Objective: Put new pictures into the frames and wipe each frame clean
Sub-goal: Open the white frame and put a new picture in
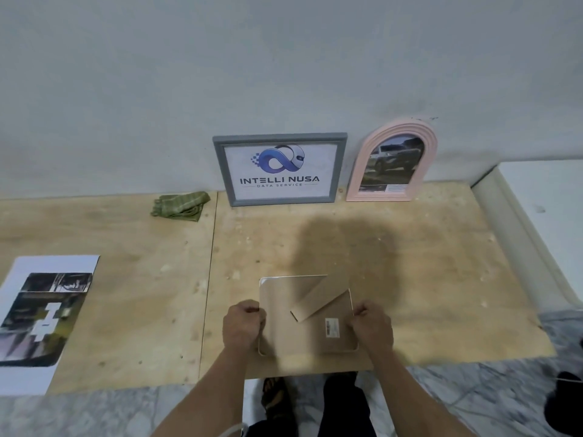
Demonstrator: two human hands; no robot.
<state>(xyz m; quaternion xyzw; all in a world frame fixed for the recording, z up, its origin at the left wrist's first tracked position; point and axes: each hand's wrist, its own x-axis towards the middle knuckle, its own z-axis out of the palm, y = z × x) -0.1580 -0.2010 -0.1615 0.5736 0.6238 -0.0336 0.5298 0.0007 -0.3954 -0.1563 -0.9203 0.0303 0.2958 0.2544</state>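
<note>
Two hands at 6 o'clock: our left hand (243, 323) and right hand (372, 326) are pinched on opposite edges of the face-down frame (284, 313) on the plywood (410, 247). We should press its backing evenly, stand (320, 298) clear; cloth (179, 205) waits at 11 o'clock.

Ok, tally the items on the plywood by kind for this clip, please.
Picture frames: 3 (grey frame, pink arched frame, face-down frame gripped by left hand and right hand)
Printed sheets: 1 (loose print)
Cloths: 1 (green cloth)
Total: 5
</note>
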